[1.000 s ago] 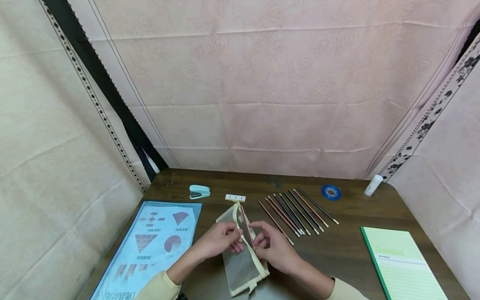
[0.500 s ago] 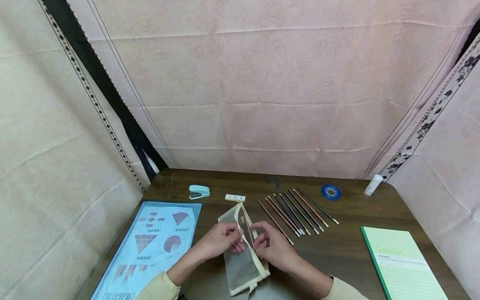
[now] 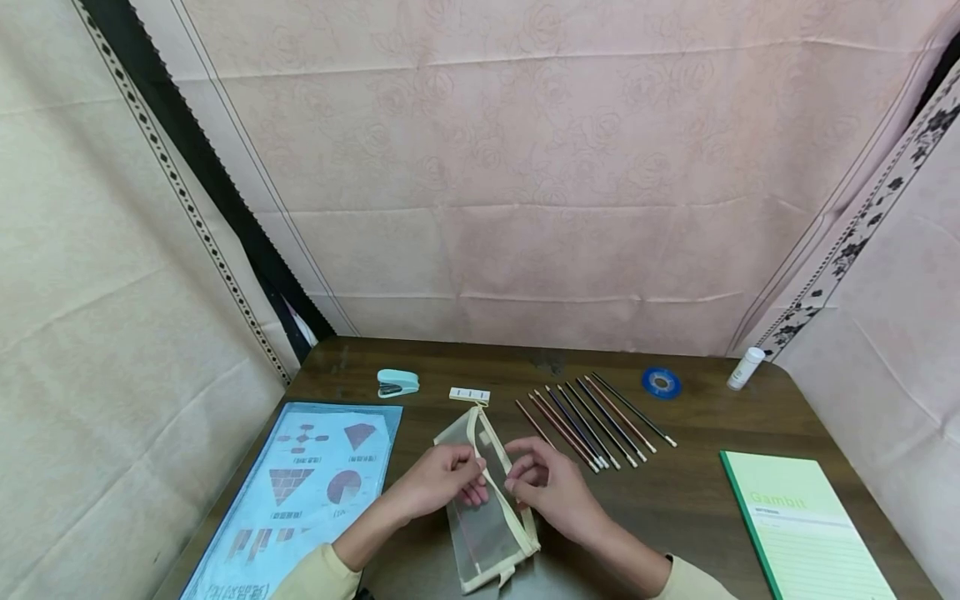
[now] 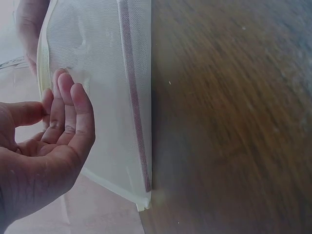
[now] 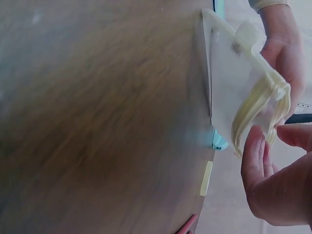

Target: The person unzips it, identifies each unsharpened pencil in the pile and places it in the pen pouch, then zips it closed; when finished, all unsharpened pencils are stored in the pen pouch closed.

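Holding pouch (image 3: 491, 546): we have it gaping in front of us, a pencil (image 4: 136, 112) inside.
Left hand (image 3: 446, 482): thumb and forefinger pinch the left rim.
Right hand (image 3: 553, 493): fingers bent at the right rim; pinching or not, we cannot tell.
Desk (image 3: 675, 517): stretches from that hand to the notebook (image 3: 821, 529); pencils (image 3: 589, 427) lie just beyond.

Wooden table (image 3: 637, 533) with pencils (image 3: 588, 425), stapler (image 3: 398, 381), tape (image 3: 650, 384), notebook (image 3: 810, 521)

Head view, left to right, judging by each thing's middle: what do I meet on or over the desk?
Printed blue sheet → stapler → left hand → mesh pouch → right hand → loose pencils → blue tape roll → white tube → green notepad.
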{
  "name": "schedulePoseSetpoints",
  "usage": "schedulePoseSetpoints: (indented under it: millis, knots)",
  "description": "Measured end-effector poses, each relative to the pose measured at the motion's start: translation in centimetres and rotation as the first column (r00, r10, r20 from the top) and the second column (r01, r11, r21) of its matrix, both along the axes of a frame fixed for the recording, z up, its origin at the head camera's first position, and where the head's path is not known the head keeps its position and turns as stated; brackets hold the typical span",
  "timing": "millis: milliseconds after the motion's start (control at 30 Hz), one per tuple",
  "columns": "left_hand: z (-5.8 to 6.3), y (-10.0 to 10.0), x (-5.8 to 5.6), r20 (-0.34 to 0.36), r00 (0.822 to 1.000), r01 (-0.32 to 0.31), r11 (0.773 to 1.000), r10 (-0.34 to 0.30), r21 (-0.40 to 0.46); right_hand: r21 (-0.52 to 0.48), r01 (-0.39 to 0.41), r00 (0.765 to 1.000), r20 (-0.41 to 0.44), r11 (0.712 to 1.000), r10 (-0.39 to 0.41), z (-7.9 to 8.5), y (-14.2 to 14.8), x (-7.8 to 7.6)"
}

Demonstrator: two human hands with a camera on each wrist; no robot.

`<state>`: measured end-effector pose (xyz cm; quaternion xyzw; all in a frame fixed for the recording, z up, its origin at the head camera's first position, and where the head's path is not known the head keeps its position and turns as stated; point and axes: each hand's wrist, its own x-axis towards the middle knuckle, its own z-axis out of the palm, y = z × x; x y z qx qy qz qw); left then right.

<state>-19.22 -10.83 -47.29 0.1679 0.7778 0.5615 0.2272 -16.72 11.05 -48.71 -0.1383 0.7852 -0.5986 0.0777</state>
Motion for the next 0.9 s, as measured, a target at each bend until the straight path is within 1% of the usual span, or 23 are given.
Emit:
schedulePoseSetpoints:
  millis: [100,200,300,367,533,600,733,900]
  knots:
    - [0.1,0.0,0.0,-0.002,1.000,0.000,1.000,0.000,-0.001,0.081,0.040,0.997,-0.070,0.996,-0.035,0.1,0.2,-0.2]
    - [0.0,0.0,0.0,-0.003,1.000,0.003,1.000,-0.003,-0.001,0.150,0.084,0.987,-0.150,0.985,-0.061,0.2,0.4,-0.3]
    - [0.0,0.0,0.0,-0.001,1.000,0.009,1.000,-0.009,0.005,0.162,0.112,0.977,-0.197,0.980,-0.079,0.1,0.7,-0.6]
    - [0.0,0.0,0.0,0.000,1.000,0.011,1.000,-0.011,0.007,0.173,0.139,0.966,-0.239,0.975,-0.095,-0.1,1.0,-0.9]
    - [-0.1,0.0,0.0,0.008,1.000,0.008,1.000,-0.008,0.015,0.239,0.221,0.932,-0.337,0.946,-0.133,-0.5,1.8,-1.8]
    - [-0.2,0.0,0.0,0.011,1.000,0.009,1.000,-0.009,0.018,0.259,0.246,0.923,-0.357,0.934,-0.144,-0.7,2.1,-2.1]
    - [-0.2,0.0,0.0,0.014,1.000,0.009,1.000,-0.009,0.024,0.287,0.274,0.915,-0.371,0.918,-0.157,-0.9,2.8,-2.6]
    - [-0.1,0.0,0.0,0.014,1.000,0.010,1.000,-0.010,0.020,0.303,0.291,0.916,-0.362,0.907,-0.173,-1.2,3.7,-3.4]
